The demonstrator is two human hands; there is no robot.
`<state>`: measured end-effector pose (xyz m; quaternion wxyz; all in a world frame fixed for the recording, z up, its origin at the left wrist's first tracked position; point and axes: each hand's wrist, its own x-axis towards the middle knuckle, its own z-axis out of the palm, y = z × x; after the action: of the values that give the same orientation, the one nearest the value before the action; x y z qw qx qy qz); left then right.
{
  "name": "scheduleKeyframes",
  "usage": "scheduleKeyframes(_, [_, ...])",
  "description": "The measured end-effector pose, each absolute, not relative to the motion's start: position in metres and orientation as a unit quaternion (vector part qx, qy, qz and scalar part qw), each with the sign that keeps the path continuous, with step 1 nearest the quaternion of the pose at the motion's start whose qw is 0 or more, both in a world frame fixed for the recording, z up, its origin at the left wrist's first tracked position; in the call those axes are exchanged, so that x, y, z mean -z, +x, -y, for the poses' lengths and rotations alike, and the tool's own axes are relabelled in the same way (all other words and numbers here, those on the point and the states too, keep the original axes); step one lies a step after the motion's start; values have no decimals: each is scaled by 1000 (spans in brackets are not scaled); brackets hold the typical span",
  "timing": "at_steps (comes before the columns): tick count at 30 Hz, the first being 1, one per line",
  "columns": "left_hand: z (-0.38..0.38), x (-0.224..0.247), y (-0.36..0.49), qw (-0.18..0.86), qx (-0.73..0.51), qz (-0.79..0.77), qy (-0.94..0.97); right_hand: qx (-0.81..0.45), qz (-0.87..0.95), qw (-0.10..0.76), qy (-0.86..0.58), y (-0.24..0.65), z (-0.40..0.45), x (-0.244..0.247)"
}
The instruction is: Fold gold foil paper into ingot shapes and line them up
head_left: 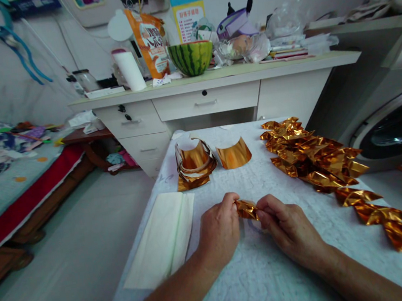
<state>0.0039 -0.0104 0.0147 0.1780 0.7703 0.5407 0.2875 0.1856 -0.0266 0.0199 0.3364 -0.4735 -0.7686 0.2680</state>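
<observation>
L hand [220, 232] & R hand [290, 230]: both closed in pinch, one at each end of foil [247, 210], prob. to hold it steady. Foil lies betw. fingertips, over table [257, 282]. Flat-cut stack [194, 164] beyond L hand, crumpled pile [310, 160] beyond R hand; prob. separated for reach w/o mixing.

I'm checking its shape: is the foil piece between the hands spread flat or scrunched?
Scrunched: the foil piece is creased, its ends pinched by the left hand and right hand.
</observation>
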Motion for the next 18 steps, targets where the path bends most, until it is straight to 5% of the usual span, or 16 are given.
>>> scheduleKeyframes(18, [12,-20,3,219,-324,-500,773,-253,769,310,-498,187,25,-21])
